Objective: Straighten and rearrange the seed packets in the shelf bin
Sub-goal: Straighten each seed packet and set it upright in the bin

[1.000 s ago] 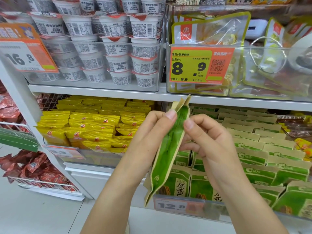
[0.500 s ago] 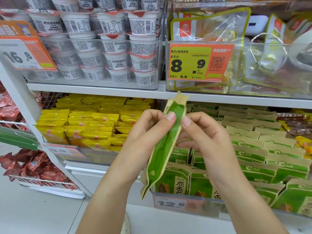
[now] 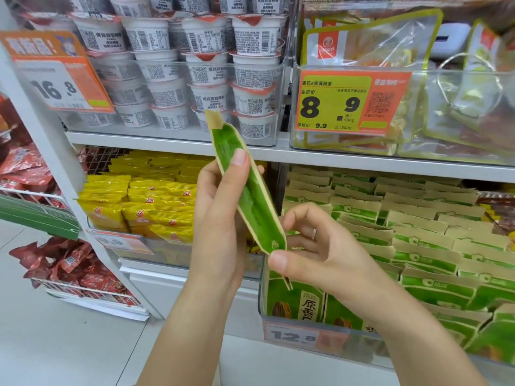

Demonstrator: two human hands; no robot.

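A green and tan seed packet [image 3: 252, 203] is held edge-on in front of the shelf, its top leaning left. My left hand [image 3: 223, 218] grips its upper half, thumb pressed on the green side. Lower down, my right hand [image 3: 315, 254] pinches the packet's bottom end between thumb and fingers. Behind and to the right, the clear shelf bin [image 3: 303, 334] holds several rows of matching green seed packets [image 3: 418, 246], most standing upright with their tan tops showing.
Yellow snack packets [image 3: 139, 201] fill the bin to the left. White cups [image 3: 206, 68] stack on the shelf above, beside a clear bin with an orange 8.9 price tag [image 3: 348, 104]. Red packets [image 3: 64, 263] sit in wire baskets at far left.
The packet's top has swung from leaning right to leaning left. My right hand slid from the packet's upper part down to its bottom end. The view has moved closer.
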